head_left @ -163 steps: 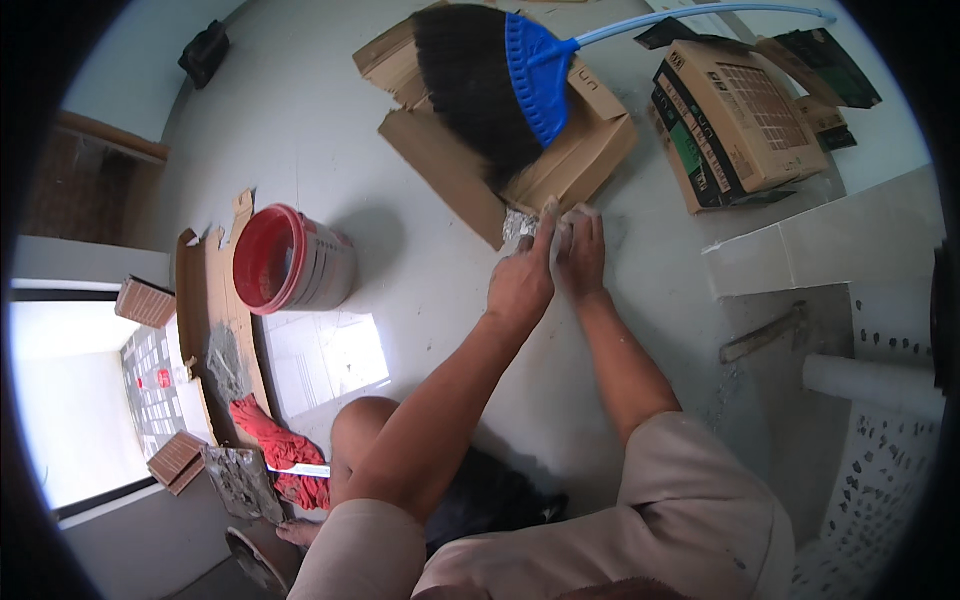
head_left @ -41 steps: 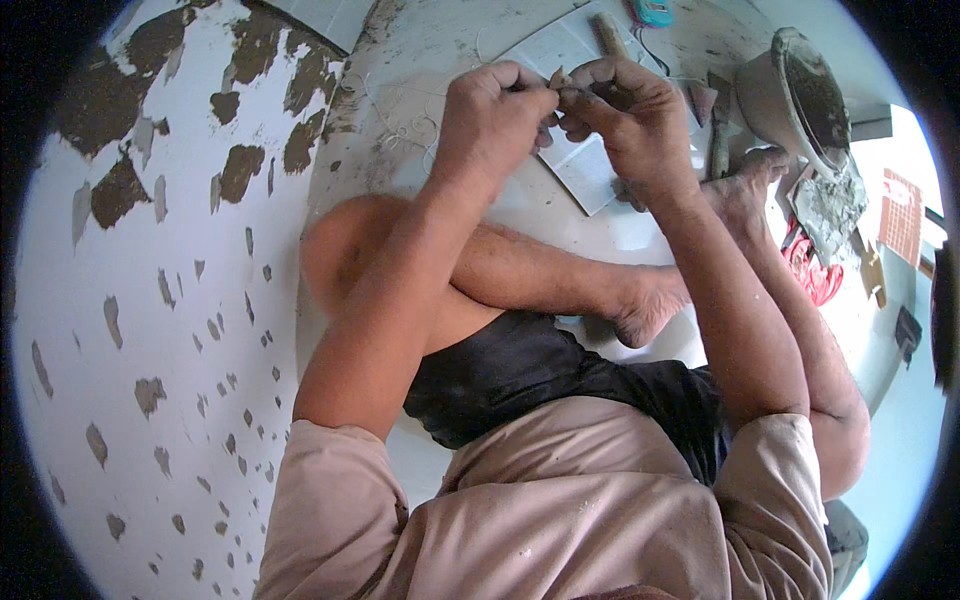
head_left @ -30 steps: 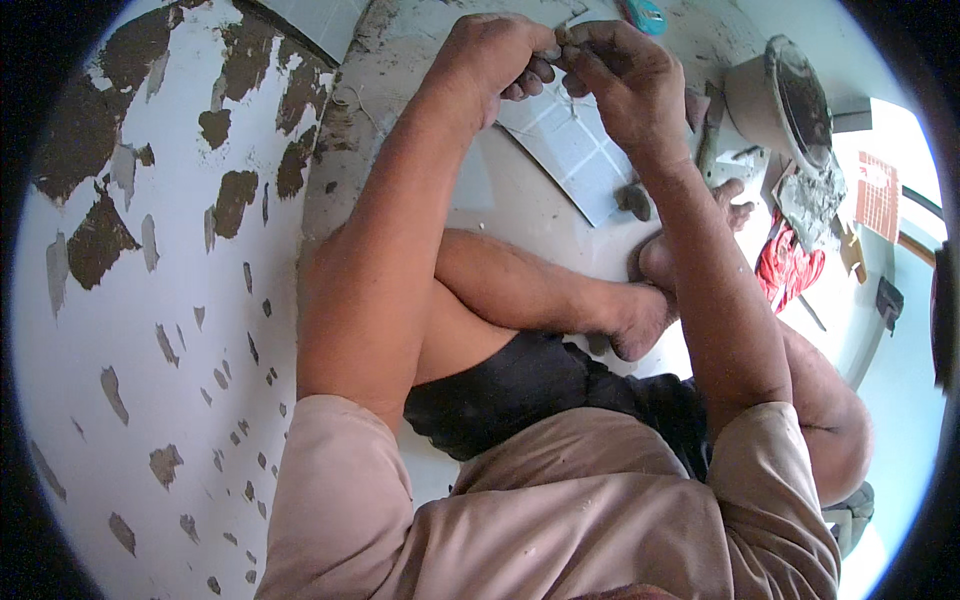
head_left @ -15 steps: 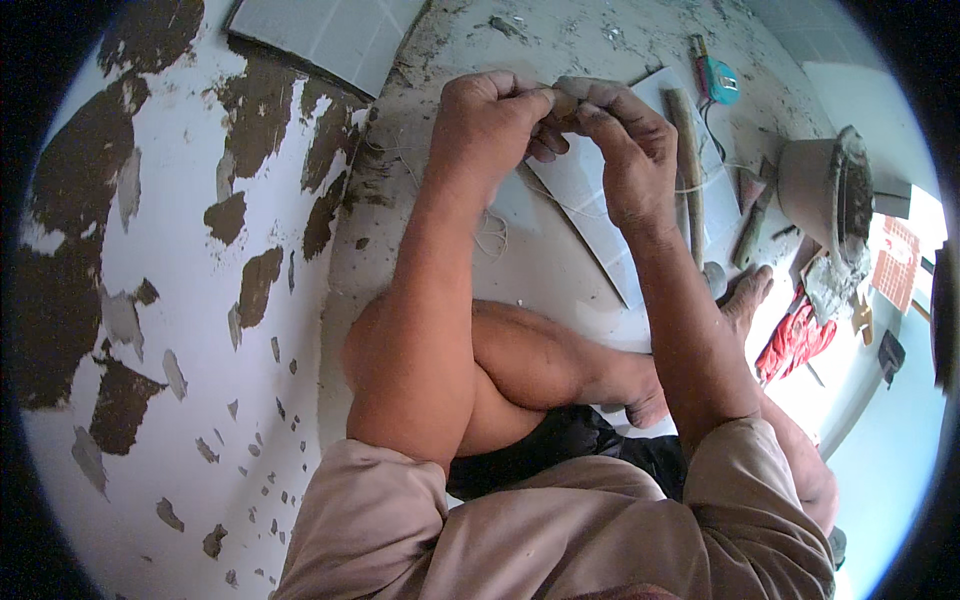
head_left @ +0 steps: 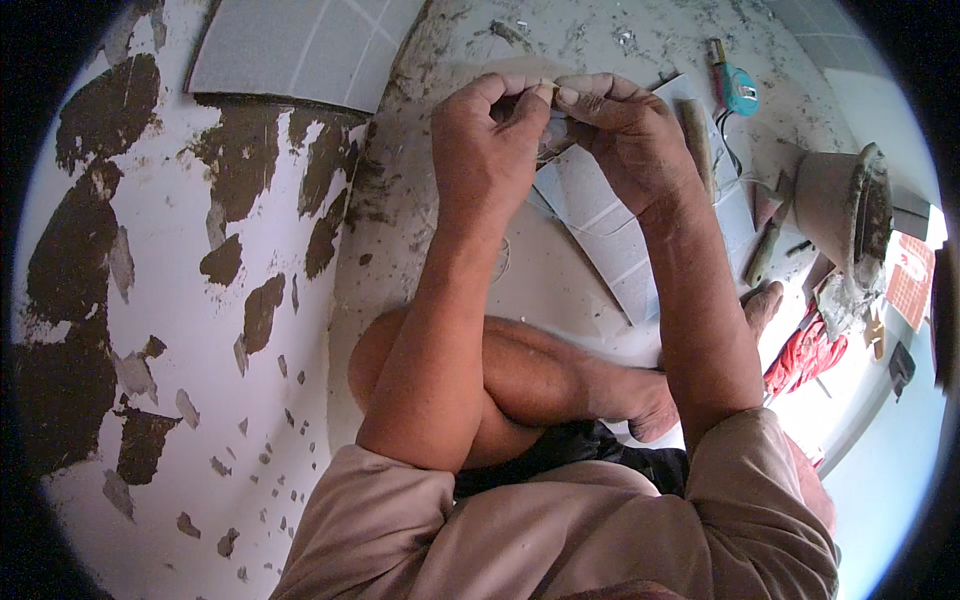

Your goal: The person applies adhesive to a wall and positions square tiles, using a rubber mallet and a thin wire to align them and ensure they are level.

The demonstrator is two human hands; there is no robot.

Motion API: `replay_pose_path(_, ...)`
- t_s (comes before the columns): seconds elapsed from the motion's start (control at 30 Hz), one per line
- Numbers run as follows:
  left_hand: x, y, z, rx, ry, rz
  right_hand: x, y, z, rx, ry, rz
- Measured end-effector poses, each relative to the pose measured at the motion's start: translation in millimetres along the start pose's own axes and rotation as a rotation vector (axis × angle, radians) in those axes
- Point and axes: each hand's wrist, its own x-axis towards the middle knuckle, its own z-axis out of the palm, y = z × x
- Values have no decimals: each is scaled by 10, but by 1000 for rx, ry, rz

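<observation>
My left hand [head_left: 490,140] and my right hand [head_left: 635,130] are raised close together, thumbs and forefingers pinched tip to tip. Whatever small, thin thing they pinch is too small to name. Below them lies a light grey tile [head_left: 600,245] with pale lines, partly covered by my right hand and forearm. A wooden handle [head_left: 697,140] rests across the tile, just right of my right wrist. Part of a thin pale string [head_left: 503,260] loops on the floor beside my left forearm.
On the left, the white wall [head_left: 190,340] has bare brown patches and a grey tile panel [head_left: 300,50] above. To the right are a teal tape measure [head_left: 738,92], a trowel [head_left: 765,240], a dirty bucket [head_left: 825,200] and a red cloth [head_left: 800,355]. My crossed legs fill the near floor.
The view has shifted slightly, so most of the scene sits lower. My fingertips have moved into a tighter pinch; the small brownish thing seen between them earlier is now mostly hidden.
</observation>
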Motion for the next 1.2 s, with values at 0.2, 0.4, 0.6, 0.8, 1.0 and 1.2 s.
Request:
replay_pose_path(0.2,-90,-171,-12,29,70,102,-1,166,-7,-263,-47,-62)
replay_pose_path(0.4,-279,-166,-90,63,65,-83,-165,397,212,-188,-23,-2)
replay_pose_path(0.6,-320,-134,-203,-287,316,-357,-156,548,555,-253,30,14)
replay_pose_path(0.8,-209,-258,-351,-422,487,-439,141,616,729,-703,-18,-132)
replay_pose_path(1.0,-104,-276,-397,-605,717,-506,654,699,706,-1211,32,-594)
replay_pose_path(1.2,-51,-349,-461,-664,703,-463,682,804,838,-1311,34,-687)
